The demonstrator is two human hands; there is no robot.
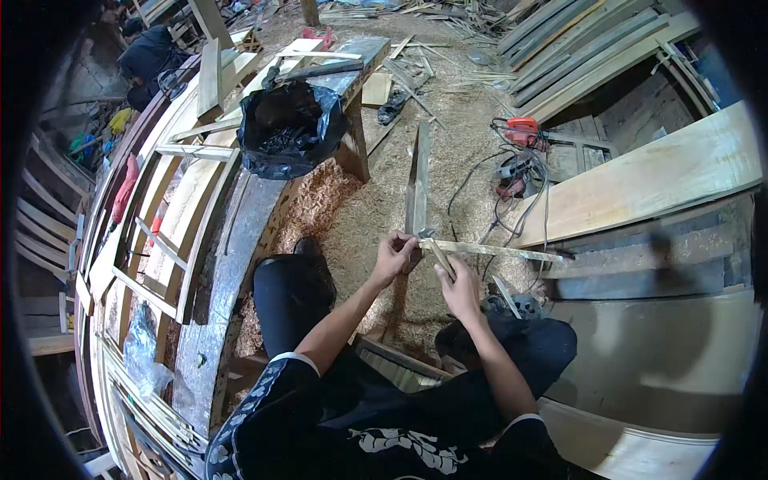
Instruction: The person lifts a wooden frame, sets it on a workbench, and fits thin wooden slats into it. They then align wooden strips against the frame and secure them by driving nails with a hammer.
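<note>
A pale wooden strip [496, 250] runs sideways, its left end meeting a long grey-brown wooden piece [419, 176] that points away from me. At this corner my left hand [392, 258] is closed, thumb and fingers pinched on the pale strip's end. My right hand [460, 290] is closed around a slim tan wooden handle [441, 256], tilted toward the corner. A small grey shape sits at the handle's far end, too small to make out. My fingers partly hide the corner.
A black plastic bag [292, 128] stands on the workbench [240, 264] at left, near wooden frames. Sawdust and shavings [320, 200] cover the floor. To the right lie an orange power tool [522, 130], tangled cords [512, 200] and a wide board [648, 176]. A person [148, 60] is at far left.
</note>
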